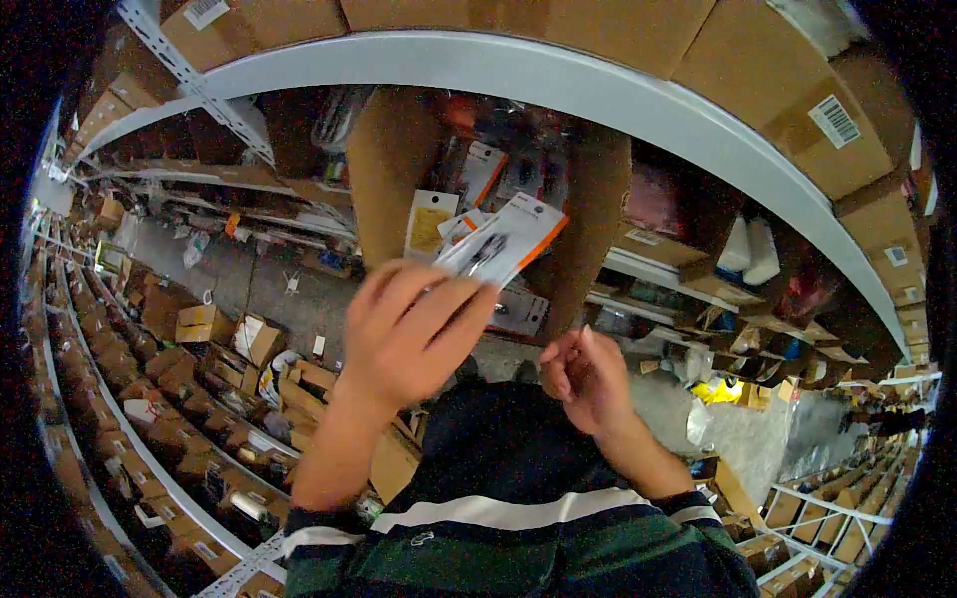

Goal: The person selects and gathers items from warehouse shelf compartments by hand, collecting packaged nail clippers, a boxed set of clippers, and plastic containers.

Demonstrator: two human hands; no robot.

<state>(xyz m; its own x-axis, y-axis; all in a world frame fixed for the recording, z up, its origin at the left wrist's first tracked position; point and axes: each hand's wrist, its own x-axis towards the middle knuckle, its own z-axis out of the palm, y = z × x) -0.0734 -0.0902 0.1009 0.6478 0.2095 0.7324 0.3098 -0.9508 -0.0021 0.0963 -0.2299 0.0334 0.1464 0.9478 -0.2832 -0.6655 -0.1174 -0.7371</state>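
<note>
My left hand [404,329] is closed around carded blister packs [513,237], white with an orange edge and a small dark item behind clear plastic. It holds them over an open cardboard box [384,169] on the shelf. Inside that box lie more carded packs [480,171] and a pack with a yellowish label [431,221]. My right hand [588,379] is near the box's lower right edge, its fingers curled in and nothing visible in them.
A white shelf beam [478,62] curves above the box, with a barcoded carton [788,110] on it. Shelves of boxes [179,409] run along the left. Opened cartons [204,324] stand on the floor, and a yellow item [716,391] lies at right.
</note>
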